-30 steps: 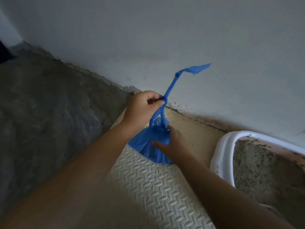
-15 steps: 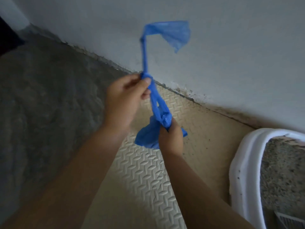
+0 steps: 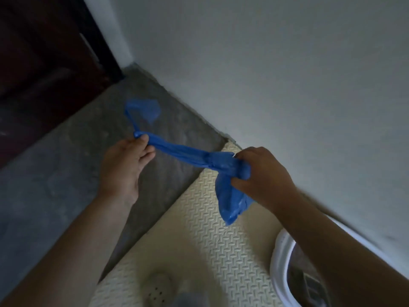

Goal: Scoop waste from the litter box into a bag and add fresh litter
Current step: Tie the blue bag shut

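Fingers of the left hand [image 3: 124, 171] pinch the bag [image 3: 183, 152] at its twisted neck; the right hand [image 3: 263, 173] grips its bulging body. Box [image 3: 277, 259] contents are blurred.

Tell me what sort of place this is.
Probably a cat's litter corner indoors at home: white litter box on a cream foam mat, bare grey floor, a dark door.

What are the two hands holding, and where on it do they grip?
Both hold the blue bag. The left hand pinches its twisted neck near the loose end; the right hand grips the bunched plastic above the hanging bottom.
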`<move>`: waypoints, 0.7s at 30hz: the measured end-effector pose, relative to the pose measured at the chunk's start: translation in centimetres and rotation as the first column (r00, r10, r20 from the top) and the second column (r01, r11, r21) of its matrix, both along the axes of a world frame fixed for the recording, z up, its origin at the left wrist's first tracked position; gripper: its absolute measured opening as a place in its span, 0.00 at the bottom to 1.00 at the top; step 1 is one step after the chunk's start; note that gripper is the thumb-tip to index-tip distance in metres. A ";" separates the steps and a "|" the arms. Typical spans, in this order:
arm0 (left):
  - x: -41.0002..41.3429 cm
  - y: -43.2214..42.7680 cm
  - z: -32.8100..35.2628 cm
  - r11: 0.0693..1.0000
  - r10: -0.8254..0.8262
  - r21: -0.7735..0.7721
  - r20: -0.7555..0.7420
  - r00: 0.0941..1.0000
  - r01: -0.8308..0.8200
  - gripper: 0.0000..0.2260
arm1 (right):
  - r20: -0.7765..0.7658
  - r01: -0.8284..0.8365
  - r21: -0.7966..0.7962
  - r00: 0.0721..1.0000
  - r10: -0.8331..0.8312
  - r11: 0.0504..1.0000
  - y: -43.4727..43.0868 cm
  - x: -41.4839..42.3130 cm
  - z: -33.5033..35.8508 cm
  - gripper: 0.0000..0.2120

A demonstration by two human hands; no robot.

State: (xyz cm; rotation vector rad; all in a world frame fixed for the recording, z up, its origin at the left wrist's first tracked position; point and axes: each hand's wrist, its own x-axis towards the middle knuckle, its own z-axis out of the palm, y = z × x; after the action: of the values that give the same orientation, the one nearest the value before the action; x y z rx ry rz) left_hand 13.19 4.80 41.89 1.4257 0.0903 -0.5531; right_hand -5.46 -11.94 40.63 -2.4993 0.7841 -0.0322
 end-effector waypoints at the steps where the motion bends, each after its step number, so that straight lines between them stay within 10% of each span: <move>1: 1.2 1.0 4.2 1.000 0.011 -0.003 0.009 1.000 -0.011 0.08 | -0.011 -0.029 -0.035 1.000 0.028 0.999 0.7 1.6 4.5 0.10; 11: 14.6 16.4 42.1 0.987 0.149 0.022 0.252 0.956 -0.159 0.07 | 0.245 -0.240 -0.188 0.927 0.282 0.952 10.4 19.4 43.2 0.04; 21: 21.8 34.9 52.8 0.858 0.299 0.261 0.446 0.843 -0.443 0.08 | 0.325 -0.526 -0.239 0.749 0.578 0.816 23.8 34.3 56.4 0.04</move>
State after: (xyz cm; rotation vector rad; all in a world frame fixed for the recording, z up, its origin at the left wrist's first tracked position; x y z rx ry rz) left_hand 34.98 39.71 94.68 1.7926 0.1539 0.0956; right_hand 28.83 11.85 97.07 -2.6281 -0.1480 -0.3653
